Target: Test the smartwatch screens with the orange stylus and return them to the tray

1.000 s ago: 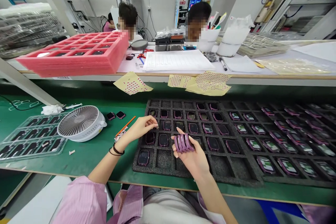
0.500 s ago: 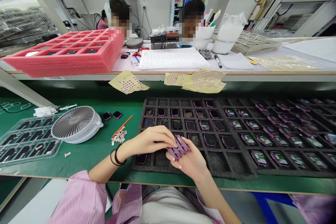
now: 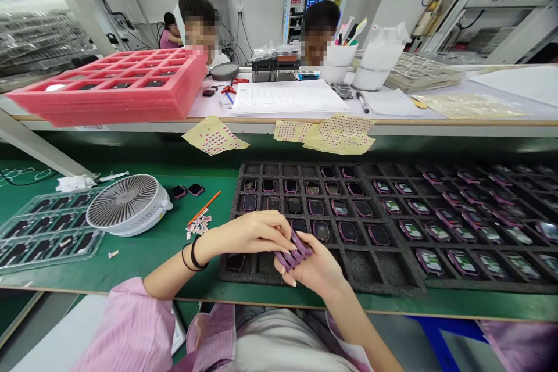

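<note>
In the head view, the right hand (image 3: pixel 320 267) is closing its fingers around a short stack of purple, rounded-square watch cases (image 3: pixel 299 257), holding it over the near left part of a black foam compartment tray (image 3: pixel 360 269). The left hand (image 3: pixel 250 232) is touching the stack with bunched fingertips — whether they are pinching anything, I cannot tell — while a round white plastic fan (image 3: pixel 131 206) is standing farther left.

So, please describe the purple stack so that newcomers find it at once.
Start at the dark foam trays on the green bench. Above their near left part, the right grip holds the stack of purple watch cases. Neighbouring watches lie singly in compartments; these cases are bunched.
</note>
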Available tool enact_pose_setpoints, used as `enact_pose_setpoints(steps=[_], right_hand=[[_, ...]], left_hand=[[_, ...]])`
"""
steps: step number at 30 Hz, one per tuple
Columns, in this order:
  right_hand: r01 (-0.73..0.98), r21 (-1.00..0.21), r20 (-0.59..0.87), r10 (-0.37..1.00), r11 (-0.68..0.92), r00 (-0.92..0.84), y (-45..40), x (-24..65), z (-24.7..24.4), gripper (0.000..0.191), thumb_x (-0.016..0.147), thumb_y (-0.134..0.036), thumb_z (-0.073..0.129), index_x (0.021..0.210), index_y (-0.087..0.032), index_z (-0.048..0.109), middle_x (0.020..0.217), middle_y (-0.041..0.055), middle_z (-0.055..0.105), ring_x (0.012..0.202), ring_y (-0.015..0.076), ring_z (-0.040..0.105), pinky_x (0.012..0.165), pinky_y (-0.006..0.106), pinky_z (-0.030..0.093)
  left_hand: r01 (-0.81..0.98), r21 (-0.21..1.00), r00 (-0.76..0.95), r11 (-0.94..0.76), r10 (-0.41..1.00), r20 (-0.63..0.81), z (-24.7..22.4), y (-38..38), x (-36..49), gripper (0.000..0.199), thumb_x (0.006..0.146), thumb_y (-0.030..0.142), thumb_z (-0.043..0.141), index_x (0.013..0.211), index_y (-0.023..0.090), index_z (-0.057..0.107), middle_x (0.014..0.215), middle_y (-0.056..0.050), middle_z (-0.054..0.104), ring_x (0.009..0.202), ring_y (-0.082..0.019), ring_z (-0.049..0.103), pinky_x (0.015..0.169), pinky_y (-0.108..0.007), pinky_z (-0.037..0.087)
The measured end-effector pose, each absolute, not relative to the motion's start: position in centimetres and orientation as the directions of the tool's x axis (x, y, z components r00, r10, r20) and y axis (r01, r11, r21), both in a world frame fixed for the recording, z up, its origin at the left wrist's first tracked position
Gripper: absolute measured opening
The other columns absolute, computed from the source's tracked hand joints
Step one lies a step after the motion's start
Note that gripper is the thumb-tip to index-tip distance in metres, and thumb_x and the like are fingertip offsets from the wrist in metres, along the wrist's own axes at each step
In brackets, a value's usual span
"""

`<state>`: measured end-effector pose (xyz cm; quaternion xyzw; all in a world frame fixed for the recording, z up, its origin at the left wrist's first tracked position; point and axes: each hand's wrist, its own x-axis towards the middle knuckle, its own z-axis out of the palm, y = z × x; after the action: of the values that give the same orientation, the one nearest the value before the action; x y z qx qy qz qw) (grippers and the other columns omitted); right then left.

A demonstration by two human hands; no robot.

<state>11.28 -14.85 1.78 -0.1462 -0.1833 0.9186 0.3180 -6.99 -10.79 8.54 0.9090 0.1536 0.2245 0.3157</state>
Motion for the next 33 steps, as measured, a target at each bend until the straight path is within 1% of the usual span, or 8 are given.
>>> enact_pose_setpoints(steps=[4,9,14,17,19,21,24,33], right_hand=[[-0.474,-0.499,-0.179,0.622,-0.725,-0.763,-15.7,11.0,1.3,0.034,0.085,-0.039,0.048,0.091,-0.009,0.062,0.077,0.0106,0.064,0.061,0.0197,0.060,0.042,0.027,0.045],[-0.394,-0.634,-0.263,0.665,-0.665,-0.699,-17.5,10.5,0.4,0.030,0.085,-0.031,0.055,0.110,-0.015,0.057,0.091,0.0098,0.065,0.064,0.0201,0.062,0.046,0.030,0.049],[-0.406,-0.614,-0.264,0.661,-0.677,-0.702,-17.8,9.5,0.2,0.041,0.087,-0.033,0.054,0.125,-0.019,0.049,0.086,0.0073,0.063,0.069,0.0218,0.063,0.052,0.033,0.050],[-0.429,-0.571,-0.250,0.646,-0.700,-0.721,-17.7,8.8,0.3,0.054,0.085,-0.031,0.055,0.137,-0.024,0.038,0.098,0.0089,0.063,0.070,0.0207,0.063,0.057,0.036,0.051],[-0.430,-0.557,-0.246,0.636,-0.710,-0.732,-17.6,8.8,0.2,0.059,0.085,-0.029,0.055,0.140,-0.027,0.034,0.105,0.0101,0.062,0.071,0.0210,0.063,0.058,0.037,0.050],[-0.435,-0.555,-0.245,0.639,-0.709,-0.729,-17.3,9.0,0.0,0.061,0.085,-0.029,0.054,0.142,-0.027,0.032,0.105,0.0107,0.062,0.072,0.0220,0.063,0.059,0.038,0.049],[-0.450,-0.549,-0.252,0.652,-0.705,-0.715,-16.8,9.5,-0.2,0.061,0.086,-0.029,0.051,0.143,-0.025,0.030,0.104,0.0114,0.063,0.071,0.0222,0.062,0.060,0.039,0.048],[-0.474,-0.538,-0.276,0.677,-0.697,-0.682,-16.1,9.7,0.8,0.061,0.086,-0.029,0.050,0.143,-0.025,0.030,0.100,0.0104,0.064,0.071,0.0216,0.062,0.060,0.037,0.047]], left_hand=[[0.124,0.794,0.845,-0.595,0.483,0.231,7.6,-10.5,-7.3,0.019,0.086,0.030,0.058,0.089,0.014,0.067,0.092,-0.008,0.059,0.084,-0.012,0.057,0.076,-0.022,0.047],[0.251,0.798,0.842,-0.547,0.530,0.098,6.1,-11.6,-7.6,0.036,0.070,0.044,0.072,0.080,0.016,0.051,0.084,-0.002,0.053,0.073,-0.011,0.048,0.065,-0.021,0.042],[0.346,0.786,0.759,-0.512,0.646,0.086,4.8,-12.5,-8.8,0.036,0.074,0.047,0.068,0.077,0.017,0.049,0.081,-0.001,0.054,0.072,-0.011,0.048,0.068,-0.023,0.040],[0.435,0.804,0.631,-0.405,0.774,0.048,3.9,-12.1,-12.0,0.038,0.073,0.049,0.068,0.080,0.016,0.053,0.081,-0.001,0.055,0.072,-0.011,0.050,0.063,-0.021,0.040],[0.598,0.725,0.477,-0.342,0.879,0.021,3.1,-11.8,-15.1,0.031,0.082,0.047,0.059,0.082,0.016,0.057,0.083,-0.002,0.057,0.075,-0.013,0.053,0.067,-0.022,0.042],[0.814,0.539,0.251,-0.218,0.968,0.011,2.1,-11.7,-18.4,0.029,0.088,0.043,0.050,0.083,0.016,0.060,0.086,-0.004,0.058,0.076,-0.014,0.055,0.068,-0.024,0.042],[0.928,0.369,0.074,-0.054,0.996,-0.041,0.7,-12.1,-21.8,0.031,0.088,0.042,0.047,0.090,0.017,0.064,0.096,-0.006,0.058,0.074,-0.015,0.057,0.066,-0.026,0.042],[0.945,0.328,0.061,-0.017,0.990,-0.125,-0.9,-11.7,-22.9,0.023,0.085,0.036,0.048,0.085,0.016,0.060,0.096,-0.008,0.058,0.078,-0.018,0.058,0.069,-0.028,0.046]])
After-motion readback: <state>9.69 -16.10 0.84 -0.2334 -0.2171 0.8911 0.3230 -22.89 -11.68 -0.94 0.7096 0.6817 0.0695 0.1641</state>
